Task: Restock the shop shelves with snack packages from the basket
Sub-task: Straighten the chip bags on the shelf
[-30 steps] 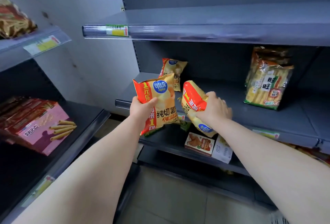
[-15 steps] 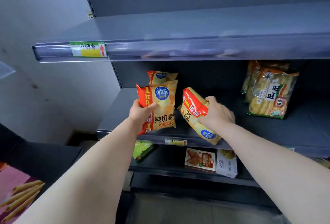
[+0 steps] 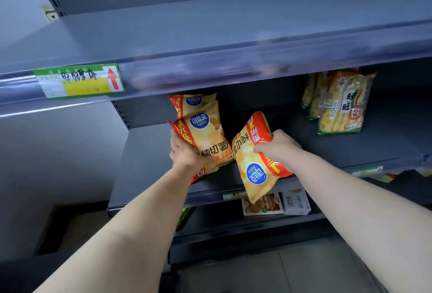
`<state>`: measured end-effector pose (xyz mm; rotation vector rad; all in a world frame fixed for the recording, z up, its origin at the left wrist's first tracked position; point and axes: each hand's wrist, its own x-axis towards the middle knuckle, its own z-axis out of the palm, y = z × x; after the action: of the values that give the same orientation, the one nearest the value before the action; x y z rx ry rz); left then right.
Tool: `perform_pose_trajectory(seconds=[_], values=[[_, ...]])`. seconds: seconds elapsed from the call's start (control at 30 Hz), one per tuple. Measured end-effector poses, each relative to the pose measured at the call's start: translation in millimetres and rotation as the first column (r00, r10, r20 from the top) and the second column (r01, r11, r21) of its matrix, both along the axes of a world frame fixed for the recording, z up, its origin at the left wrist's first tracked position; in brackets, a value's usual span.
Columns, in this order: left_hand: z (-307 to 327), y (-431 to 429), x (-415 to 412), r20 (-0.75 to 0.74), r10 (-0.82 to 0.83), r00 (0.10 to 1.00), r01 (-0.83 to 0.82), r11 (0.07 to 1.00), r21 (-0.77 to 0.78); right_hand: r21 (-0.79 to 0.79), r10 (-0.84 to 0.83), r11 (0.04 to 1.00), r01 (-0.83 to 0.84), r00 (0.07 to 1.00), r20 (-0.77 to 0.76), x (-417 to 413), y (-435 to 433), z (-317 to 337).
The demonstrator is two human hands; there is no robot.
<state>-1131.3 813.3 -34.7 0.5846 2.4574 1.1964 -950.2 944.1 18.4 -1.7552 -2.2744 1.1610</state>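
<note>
My left hand [image 3: 187, 152] grips an upright yellow-and-red chip bag [image 3: 205, 138] over the dark middle shelf [image 3: 149, 164]. It stands right in front of another identical chip bag [image 3: 194, 103] leaning at the shelf's back. My right hand [image 3: 278, 145] holds a second chip bag [image 3: 254, 161] upside down and tilted, its lower end hanging past the shelf's front edge. The basket is out of sight.
Rice cracker packs [image 3: 339, 103] stand at the right of the same shelf. The shelf above [image 3: 210, 35] juts out overhead with a green-yellow price label [image 3: 79, 81]. Small boxes [image 3: 275, 204] sit on the lower shelf. Tiled floor lies below.
Both hands have moved further in over the middle shelf with their bags. The left bag now sits close in front of the back bag. The view has shifted closer and upward.
</note>
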Motion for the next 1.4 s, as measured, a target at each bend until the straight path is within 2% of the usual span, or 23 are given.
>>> perform_pose_trajectory(seconds=[0.13, 0.27, 0.33, 0.5, 0.67, 0.73, 0.8, 0.87, 0.93, 1.0, 1.1, 1.17, 1.27, 1.3, 1.33, 1.4], values=[[-5, 7, -10, -0.054, -0.02, 0.998, 0.019, 1.0, -0.023, -0.043, -0.076, 0.996, 0.074, 0.997, -0.033, 7, 3, -4], [0, 18, -13, -0.112, -0.037, 0.993, 0.029, 0.997, -0.077, -0.248, -0.188, 0.957, 0.149, 0.972, -0.142, 17, 4, -10], [-2, 18, -11, -0.119, -0.022, 0.993, 0.013, 0.997, -0.075, -0.299, -0.199, 0.942, 0.152, 0.971, -0.134, 21, 2, -14], [-9, 4, -5, -0.072, 0.02, 0.997, -0.023, 0.999, -0.03, -0.294, -0.214, 0.941, 0.167, 0.968, -0.133, 26, -1, -14], [4, -11, 12, -0.068, 0.046, 0.997, -0.048, 0.998, -0.028, -0.222, -0.206, 0.96, 0.171, 0.968, -0.143, 37, -6, -5], [11, -15, 23, -0.096, 0.058, 0.994, -0.062, 0.997, -0.039, -0.197, -0.165, 0.971, 0.139, 0.978, -0.127, 45, -9, -1], [17, -18, 39, -0.188, 0.04, 0.981, -0.057, 0.995, -0.083, -0.159, -0.075, 0.985, 0.061, 0.994, -0.082, 55, -14, 5], [22, -19, 58, -0.331, -0.026, 0.943, -0.02, 0.991, -0.135, -0.098, 0.043, 0.994, -0.044, 0.999, -0.011, 67, -18, 10], [28, -18, 77, -0.435, -0.164, 0.885, 0.082, 0.976, -0.201, -0.014, 0.172, 0.985, -0.171, 0.982, 0.083, 80, -23, 20], [32, -15, 95, -0.457, -0.364, 0.811, 0.245, 0.922, -0.3, 0.087, 0.303, 0.942, -0.323, 0.934, 0.189, 91, -26, 29], [40, -11, 124, -0.451, -0.632, 0.631, 0.441, 0.77, -0.461, 0.221, 0.447, 0.816, -0.534, 0.826, 0.343, 100, -33, 42], [43, -9, 138, -0.467, -0.689, 0.555, 0.46, 0.722, -0.517, 0.303, 0.488, 0.715, -0.63, 0.76, 0.429, 103, -35, 49], [47, -8, 148, -0.561, -0.68, 0.472, 0.414, 0.733, -0.54, 0.368, 0.55, 0.56, -0.742, 0.665, 0.505, 106, -36, 57], [48, -7, 149, -0.574, -0.677, 0.46, 0.413, 0.736, -0.537, 0.382, 0.567, 0.512, -0.77, 0.637, 0.523, 105, -35, 58], [48, -7, 151, -0.569, -0.663, 0.486, 0.422, 0.749, -0.511, 0.4, 0.576, 0.465, -0.79, 0.613, 0.54, 104, -34, 60], [50, -8, 150, -0.51, -0.588, 0.628, 0.429, 0.808, -0.403, 0.506, 0.559, 0.354, -0.786, 0.612, 0.56, 103, -34, 59]])
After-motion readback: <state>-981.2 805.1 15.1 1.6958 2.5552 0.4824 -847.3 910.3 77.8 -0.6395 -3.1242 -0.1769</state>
